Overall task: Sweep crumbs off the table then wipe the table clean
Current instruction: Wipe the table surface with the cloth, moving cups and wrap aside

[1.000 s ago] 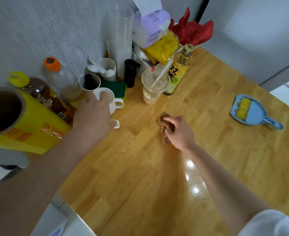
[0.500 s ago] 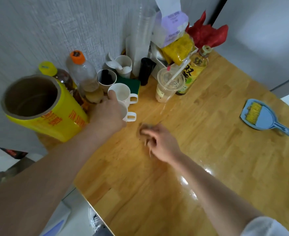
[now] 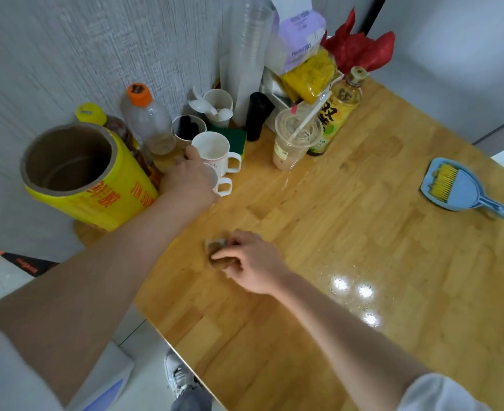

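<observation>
My right hand [image 3: 252,261] grips a small brown wiping cloth [image 3: 216,252] and presses it on the wooden table [image 3: 363,247] near the left edge. Wet streaks shine on the wood to the right of it. My left hand [image 3: 189,180] lies over a white mug [image 3: 219,183] near the wall, fingers curled round its rim. A second white mug [image 3: 213,149] stands just behind it. The blue dustpan with its yellow brush [image 3: 458,186] lies at the far right of the table.
Along the wall stand a big yellow film roll [image 3: 78,176], an orange-capped bottle [image 3: 149,120], paper cups, a green sponge [image 3: 233,136], a plastic cup with a straw [image 3: 293,139], a tea bottle [image 3: 336,111] and bags. My shoe [image 3: 179,375] shows below the table's front-left edge.
My right hand has dragged the cloth toward me and leftward, from the table's middle to near its left edge. My left hand stays on the mug.
</observation>
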Action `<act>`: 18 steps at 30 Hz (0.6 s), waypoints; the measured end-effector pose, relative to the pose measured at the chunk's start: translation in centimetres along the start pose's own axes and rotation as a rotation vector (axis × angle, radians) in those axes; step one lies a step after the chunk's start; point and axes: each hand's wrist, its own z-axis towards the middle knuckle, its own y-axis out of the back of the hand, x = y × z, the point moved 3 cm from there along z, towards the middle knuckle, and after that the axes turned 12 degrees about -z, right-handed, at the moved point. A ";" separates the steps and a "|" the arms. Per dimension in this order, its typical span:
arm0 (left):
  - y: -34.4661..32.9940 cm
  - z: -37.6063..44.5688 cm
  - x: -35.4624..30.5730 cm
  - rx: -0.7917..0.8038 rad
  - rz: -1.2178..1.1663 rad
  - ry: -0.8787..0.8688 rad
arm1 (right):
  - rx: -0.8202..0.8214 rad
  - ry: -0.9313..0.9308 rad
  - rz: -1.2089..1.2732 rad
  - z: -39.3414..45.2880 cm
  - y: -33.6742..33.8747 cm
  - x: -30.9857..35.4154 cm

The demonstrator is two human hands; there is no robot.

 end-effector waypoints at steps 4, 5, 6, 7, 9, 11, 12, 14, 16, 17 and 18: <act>-0.4 0.8 0.2 -0.002 0.032 0.007 | -0.160 -0.510 0.008 0.5 3.4 -10.0; -0.7 1.2 0.4 -0.002 0.037 0.016 | -0.190 -0.617 0.007 0.7 3.4 -10.7; -0.9 1.6 0.6 -0.003 0.056 0.010 | -0.206 -0.655 -0.033 1.1 3.1 -10.1; -1.1 1.8 0.7 -0.004 0.084 -0.002 | -0.206 -0.620 -0.075 1.4 2.4 -8.4; -1.6 2.1 1.0 0.001 0.132 -0.008 | -0.179 -0.387 -0.081 0.7 0.7 -3.6; -1.7 1.9 1.0 0.008 0.158 -0.004 | -0.061 -0.067 -0.058 -2.4 -1.1 0.7; -1.7 1.7 0.9 0.005 0.178 -0.019 | -0.001 0.063 -0.055 -4.2 -1.1 1.4; -1.6 1.5 0.7 0.001 0.200 -0.036 | -0.002 0.097 -0.052 -6.4 0.1 -1.4; -1.5 1.4 0.9 0.003 0.196 -0.017 | -0.113 -0.189 -0.066 -7.3 1.8 -8.0; -1.2 0.9 0.8 -0.009 0.225 -0.021 | -0.185 -0.394 -0.066 -7.5 3.2 -11.7; -1.1 0.2 0.4 -0.047 0.275 -0.034 | -0.252 -0.627 -0.035 -8.0 4.7 -15.2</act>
